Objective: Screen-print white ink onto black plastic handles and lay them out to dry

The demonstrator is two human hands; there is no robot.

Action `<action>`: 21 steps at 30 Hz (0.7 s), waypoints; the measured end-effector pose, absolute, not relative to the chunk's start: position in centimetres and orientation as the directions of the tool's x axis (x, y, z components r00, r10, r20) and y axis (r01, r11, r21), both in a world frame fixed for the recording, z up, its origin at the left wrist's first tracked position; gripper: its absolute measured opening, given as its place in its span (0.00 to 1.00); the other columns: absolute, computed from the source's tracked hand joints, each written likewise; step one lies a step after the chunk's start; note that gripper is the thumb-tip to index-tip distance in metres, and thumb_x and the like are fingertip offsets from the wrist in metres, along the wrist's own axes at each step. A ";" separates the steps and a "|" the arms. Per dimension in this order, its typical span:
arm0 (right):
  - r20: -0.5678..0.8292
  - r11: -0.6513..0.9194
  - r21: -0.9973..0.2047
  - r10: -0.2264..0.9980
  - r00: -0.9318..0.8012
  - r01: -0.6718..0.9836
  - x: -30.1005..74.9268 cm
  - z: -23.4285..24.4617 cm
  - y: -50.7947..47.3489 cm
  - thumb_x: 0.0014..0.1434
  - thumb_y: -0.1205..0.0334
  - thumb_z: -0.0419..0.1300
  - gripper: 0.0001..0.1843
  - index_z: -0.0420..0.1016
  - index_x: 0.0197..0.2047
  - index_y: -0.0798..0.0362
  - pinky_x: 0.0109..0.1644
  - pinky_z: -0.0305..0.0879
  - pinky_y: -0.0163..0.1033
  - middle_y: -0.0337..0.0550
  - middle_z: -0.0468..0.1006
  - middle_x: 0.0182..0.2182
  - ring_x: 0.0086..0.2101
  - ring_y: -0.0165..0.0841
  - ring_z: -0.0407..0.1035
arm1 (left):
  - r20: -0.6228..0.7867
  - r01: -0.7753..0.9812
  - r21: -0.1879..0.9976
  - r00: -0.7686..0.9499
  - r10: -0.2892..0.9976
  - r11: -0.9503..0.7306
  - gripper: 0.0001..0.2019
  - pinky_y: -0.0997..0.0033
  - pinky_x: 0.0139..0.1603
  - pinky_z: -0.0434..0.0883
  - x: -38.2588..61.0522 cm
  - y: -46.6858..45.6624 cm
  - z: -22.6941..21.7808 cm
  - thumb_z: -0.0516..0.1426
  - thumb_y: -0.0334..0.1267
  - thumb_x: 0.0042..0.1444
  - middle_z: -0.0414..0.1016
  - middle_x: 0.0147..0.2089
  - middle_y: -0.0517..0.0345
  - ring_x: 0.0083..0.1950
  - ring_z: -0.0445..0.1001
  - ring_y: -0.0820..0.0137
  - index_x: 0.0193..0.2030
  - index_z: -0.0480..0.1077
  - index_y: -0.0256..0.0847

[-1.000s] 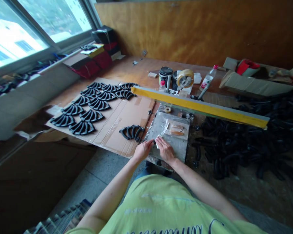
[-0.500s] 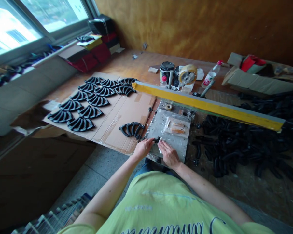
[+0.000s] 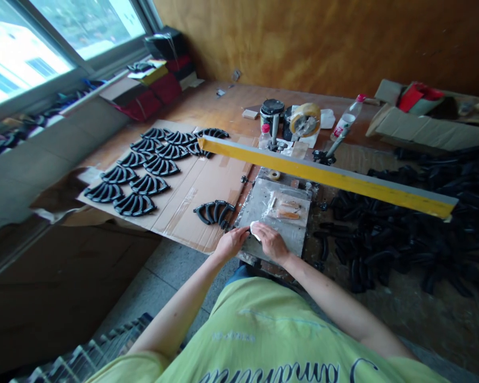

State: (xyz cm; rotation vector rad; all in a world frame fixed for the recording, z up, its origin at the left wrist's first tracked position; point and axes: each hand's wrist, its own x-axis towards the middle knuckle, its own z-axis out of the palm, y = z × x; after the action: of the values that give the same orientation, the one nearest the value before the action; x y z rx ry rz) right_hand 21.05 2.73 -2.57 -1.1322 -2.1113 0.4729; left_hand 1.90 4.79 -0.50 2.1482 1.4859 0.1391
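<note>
My left hand (image 3: pixel 231 243) is closed on a small black piece, most of which is hidden by my fingers. My right hand (image 3: pixel 272 243) pinches a folded white cloth (image 3: pixel 257 229) against that piece, so the two hands nearly meet over the near edge of a grey metal plate (image 3: pixel 251 205). On the plate beyond them lies a clear plastic packet (image 3: pixel 286 207) with orange-brown pieces in it. Left of the plate, a black fan-shaped assembly of curved ribs (image 3: pixel 214 211) rests on flattened cardboard (image 3: pixel 183 213).
Several more black fan shapes (image 3: pixel 162 165) cover the cardboard's far left. A yellow-and-grey bar (image 3: pixel 327 176) spans above the plate. Behind it stand a black-lidded can (image 3: pixel 271 114), a tape roll (image 3: pixel 305 120) and a bottle (image 3: pixel 348 119). Loose black curved parts (image 3: pixel 367 250) are heaped at right.
My right hand and the white cloth have moved slightly left, closer to my left hand, and cover more of the black piece. The view has shifted a little.
</note>
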 end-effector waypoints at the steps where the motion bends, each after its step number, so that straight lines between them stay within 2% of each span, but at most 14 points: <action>1: 0.396 0.573 -0.573 0.819 -0.415 0.586 21.0 -3.0 2.4 0.62 0.74 0.45 0.23 0.71 0.56 0.57 0.65 0.60 0.44 0.50 0.73 0.56 0.60 0.35 0.62 | -0.204 0.845 0.465 0.392 0.897 -0.264 0.22 0.71 0.49 0.70 1.9 4.8 -0.4 0.45 0.46 0.66 0.78 0.49 0.49 0.47 0.77 0.66 0.59 0.70 0.41; 3: 0.388 0.606 -0.551 0.795 -0.466 0.574 21.1 -3.5 1.3 0.62 0.74 0.45 0.23 0.71 0.56 0.58 0.65 0.59 0.45 0.51 0.72 0.56 0.61 0.36 0.60 | -0.211 0.856 0.450 0.380 0.901 -0.256 0.22 0.71 0.49 0.70 2.0 4.7 -0.4 0.45 0.46 0.67 0.78 0.49 0.49 0.48 0.77 0.66 0.59 0.70 0.41; 5: 0.376 0.640 -0.566 0.761 -0.528 0.519 21.6 -3.4 -0.1 0.62 0.73 0.46 0.20 0.74 0.52 0.57 0.64 0.59 0.48 0.50 0.76 0.52 0.58 0.37 0.64 | -0.215 0.865 0.437 0.367 0.905 -0.247 0.22 0.72 0.50 0.70 2.0 4.6 -0.4 0.45 0.46 0.67 0.78 0.50 0.51 0.48 0.77 0.66 0.59 0.69 0.43; 7: 0.333 0.618 -0.643 0.757 -0.563 0.451 22.4 -2.7 -1.5 0.61 0.71 0.48 0.17 0.76 0.46 0.54 0.61 0.63 0.47 0.48 0.80 0.44 0.51 0.37 0.71 | -0.216 0.864 0.441 0.363 0.906 -0.242 0.21 0.72 0.50 0.70 1.9 4.5 -0.4 0.45 0.46 0.67 0.78 0.50 0.52 0.49 0.77 0.67 0.60 0.69 0.43; 9: 0.215 0.467 -0.773 0.829 -0.516 0.429 23.6 -1.8 -2.5 0.61 0.70 0.50 0.15 0.77 0.43 0.52 0.52 0.70 0.43 0.44 0.80 0.38 0.41 0.35 0.74 | -0.207 0.857 0.454 0.366 0.907 -0.242 0.21 0.72 0.49 0.70 1.9 4.5 -0.5 0.45 0.46 0.66 0.78 0.50 0.51 0.48 0.77 0.67 0.59 0.69 0.43; 12: -0.058 0.074 -0.915 0.949 -0.309 0.397 26.2 -1.0 -2.9 0.61 0.64 0.50 0.14 0.77 0.43 0.50 0.34 0.70 0.35 0.38 0.78 0.28 0.29 0.31 0.72 | -0.204 0.851 0.468 0.365 0.908 -0.237 0.21 0.71 0.49 0.71 1.8 4.5 -0.4 0.46 0.46 0.66 0.78 0.50 0.51 0.48 0.77 0.66 0.59 0.69 0.44; 15: -0.237 -0.222 -0.955 0.970 -0.054 0.196 29.7 -0.9 -1.7 0.59 0.55 0.53 0.16 0.76 0.43 0.52 0.27 0.67 0.33 0.38 0.76 0.26 0.25 0.31 0.69 | -0.226 0.852 0.474 0.364 0.904 -0.224 0.21 0.70 0.50 0.71 1.7 4.7 -0.3 0.46 0.46 0.66 0.78 0.50 0.51 0.48 0.77 0.65 0.59 0.70 0.44; 18: -0.300 -0.291 -0.954 0.922 0.245 -0.073 34.1 -1.2 1.1 0.54 0.48 0.58 0.20 0.73 0.45 0.52 0.28 0.71 0.36 0.42 0.77 0.33 0.29 0.34 0.71 | -0.237 0.841 0.491 0.379 0.894 -0.227 0.22 0.68 0.50 0.71 1.6 4.7 -0.3 0.44 0.47 0.66 0.78 0.50 0.50 0.49 0.77 0.64 0.59 0.70 0.43; 21: -0.220 -0.144 -0.971 0.845 0.487 -0.189 38.6 -0.7 5.8 0.52 0.48 0.58 0.20 0.71 0.45 0.50 0.32 0.73 0.39 0.40 0.76 0.35 0.31 0.33 0.72 | -0.247 0.831 0.512 0.384 0.889 -0.217 0.24 0.66 0.50 0.71 1.3 4.8 -0.8 0.43 0.48 0.65 0.78 0.51 0.49 0.49 0.77 0.63 0.59 0.69 0.42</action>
State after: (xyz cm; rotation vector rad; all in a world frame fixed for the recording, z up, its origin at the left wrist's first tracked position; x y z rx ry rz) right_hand 38.57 5.84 -0.69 -1.4399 -0.6133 1.0019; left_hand 1.34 4.80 -0.76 2.0731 1.4715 0.1318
